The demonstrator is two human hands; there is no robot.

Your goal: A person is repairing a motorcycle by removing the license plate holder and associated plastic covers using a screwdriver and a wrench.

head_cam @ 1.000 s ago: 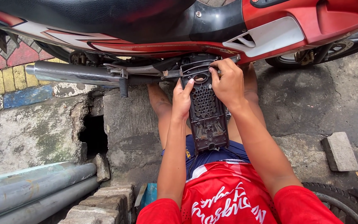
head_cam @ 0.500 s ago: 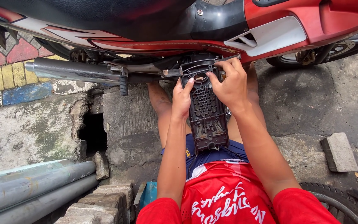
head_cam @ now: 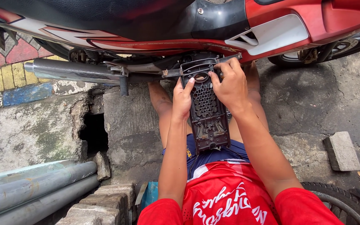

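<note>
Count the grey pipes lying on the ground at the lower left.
2. The upper grey pipe lies beside the concrete slab; the lower grey pipe lies against it, nearer the paving bricks. Both run off the left edge, so more may lie out of view.

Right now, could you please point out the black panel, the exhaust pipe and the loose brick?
Black panel (head_cam: pixel 207 112): head view, on its perforated middle.
Exhaust pipe (head_cam: pixel 69 71): head view, on the silver barrel.
Loose brick (head_cam: pixel 341 151): head view, on its top face.
</note>
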